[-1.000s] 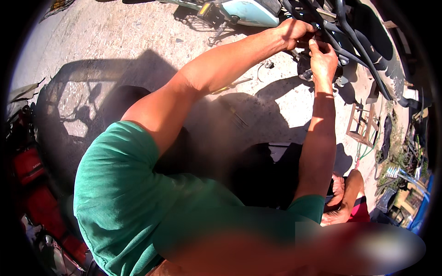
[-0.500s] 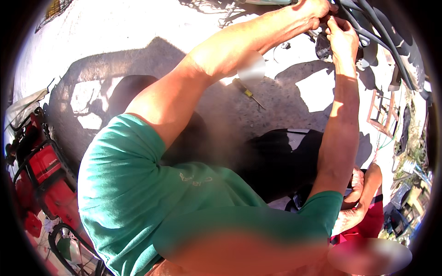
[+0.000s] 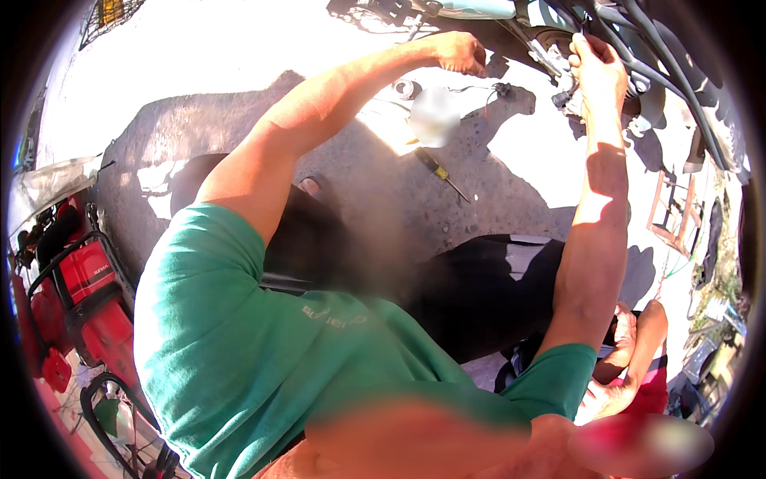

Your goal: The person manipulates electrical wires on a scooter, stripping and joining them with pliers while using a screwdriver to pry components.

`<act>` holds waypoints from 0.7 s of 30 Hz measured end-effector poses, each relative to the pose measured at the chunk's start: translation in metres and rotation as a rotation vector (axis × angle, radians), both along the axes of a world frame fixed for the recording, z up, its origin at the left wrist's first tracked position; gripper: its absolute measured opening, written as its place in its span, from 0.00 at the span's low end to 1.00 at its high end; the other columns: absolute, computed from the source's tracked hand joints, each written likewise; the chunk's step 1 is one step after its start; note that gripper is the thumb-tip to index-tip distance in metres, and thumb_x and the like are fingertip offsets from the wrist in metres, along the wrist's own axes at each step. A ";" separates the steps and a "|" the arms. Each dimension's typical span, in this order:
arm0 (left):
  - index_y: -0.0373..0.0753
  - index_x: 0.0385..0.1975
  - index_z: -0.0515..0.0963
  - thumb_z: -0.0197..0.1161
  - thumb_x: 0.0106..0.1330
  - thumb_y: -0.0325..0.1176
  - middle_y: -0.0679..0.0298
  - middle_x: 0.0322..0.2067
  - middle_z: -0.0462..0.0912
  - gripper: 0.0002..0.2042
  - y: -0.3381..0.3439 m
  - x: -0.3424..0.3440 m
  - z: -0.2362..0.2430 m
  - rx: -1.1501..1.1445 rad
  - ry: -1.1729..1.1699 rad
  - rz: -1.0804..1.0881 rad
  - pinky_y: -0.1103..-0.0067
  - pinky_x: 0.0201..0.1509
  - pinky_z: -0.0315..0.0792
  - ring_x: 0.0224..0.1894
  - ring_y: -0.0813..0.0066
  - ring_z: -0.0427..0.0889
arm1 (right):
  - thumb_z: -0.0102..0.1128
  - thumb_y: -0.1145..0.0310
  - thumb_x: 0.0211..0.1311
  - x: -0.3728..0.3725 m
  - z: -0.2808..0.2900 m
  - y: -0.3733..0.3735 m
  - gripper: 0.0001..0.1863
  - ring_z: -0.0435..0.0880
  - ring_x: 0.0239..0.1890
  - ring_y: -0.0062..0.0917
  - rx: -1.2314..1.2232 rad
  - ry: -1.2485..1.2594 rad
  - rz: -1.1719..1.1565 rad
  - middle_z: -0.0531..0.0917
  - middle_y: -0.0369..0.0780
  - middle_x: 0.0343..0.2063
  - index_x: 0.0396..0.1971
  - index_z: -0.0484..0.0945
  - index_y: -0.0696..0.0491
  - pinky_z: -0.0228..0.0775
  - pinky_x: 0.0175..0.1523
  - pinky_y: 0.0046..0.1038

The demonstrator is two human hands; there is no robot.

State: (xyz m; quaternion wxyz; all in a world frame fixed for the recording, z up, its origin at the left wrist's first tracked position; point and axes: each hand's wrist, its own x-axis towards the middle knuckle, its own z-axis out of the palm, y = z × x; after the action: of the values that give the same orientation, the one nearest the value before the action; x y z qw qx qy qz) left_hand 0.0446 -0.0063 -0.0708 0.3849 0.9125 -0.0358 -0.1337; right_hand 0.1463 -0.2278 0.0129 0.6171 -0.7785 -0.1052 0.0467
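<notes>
My right hand is raised at the upper right, its thumb and fingers pinched at a thin dark piece beside the dark tubes of a machine. What exactly it grips is too small to name. My left hand hangs to the left of the machine, over the sunlit ground, with its fingers curled closed. Anything inside that hand is hidden. Below it a round whitish ring-shaped item and a small dark part lie on the ground. Closer to me lies a yellow-and-black screwdriver.
Metal parts and a light blue piece show along the upper edge. At lower right, close to my right arm, are another person's hands. A red machine stands at left, and a wooden frame at right.
My left hand has come away from my right hand and the tubes, moving left and slightly down. My right hand stays at the tubes.
</notes>
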 end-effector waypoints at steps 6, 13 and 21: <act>0.44 0.38 0.85 0.69 0.48 0.42 0.54 0.50 0.75 0.17 0.059 -0.078 -0.173 0.438 0.174 0.163 0.59 0.56 0.71 0.54 0.55 0.74 | 0.67 0.66 0.63 -0.008 0.006 0.019 0.16 0.83 0.32 0.17 0.058 0.050 0.016 0.86 0.37 0.34 0.46 0.81 0.59 0.73 0.37 0.19; 0.42 0.41 0.82 0.65 0.51 0.39 0.54 0.48 0.70 0.17 0.060 -0.101 -0.187 0.438 -0.038 0.158 0.53 0.64 0.60 0.55 0.52 0.66 | 0.65 0.71 0.65 -0.009 0.009 0.022 0.10 0.79 0.27 0.13 0.097 -0.003 0.006 0.82 0.35 0.30 0.41 0.80 0.61 0.71 0.30 0.14; 0.39 0.41 0.78 0.65 0.63 0.48 0.62 0.48 0.79 0.18 -0.023 -0.029 0.030 -0.328 -0.087 0.160 0.69 0.57 0.71 0.52 0.68 0.78 | 0.63 0.79 0.62 -0.002 0.008 0.012 0.13 0.81 0.27 0.18 0.141 0.001 -0.048 0.83 0.39 0.31 0.46 0.77 0.64 0.74 0.30 0.17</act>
State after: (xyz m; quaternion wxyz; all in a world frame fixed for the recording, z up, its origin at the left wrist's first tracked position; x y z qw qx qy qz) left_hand 0.0158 -0.0297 -0.0406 0.5362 0.8423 -0.0011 -0.0556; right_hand 0.1443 -0.2156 0.0208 0.6712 -0.7354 -0.0894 0.0248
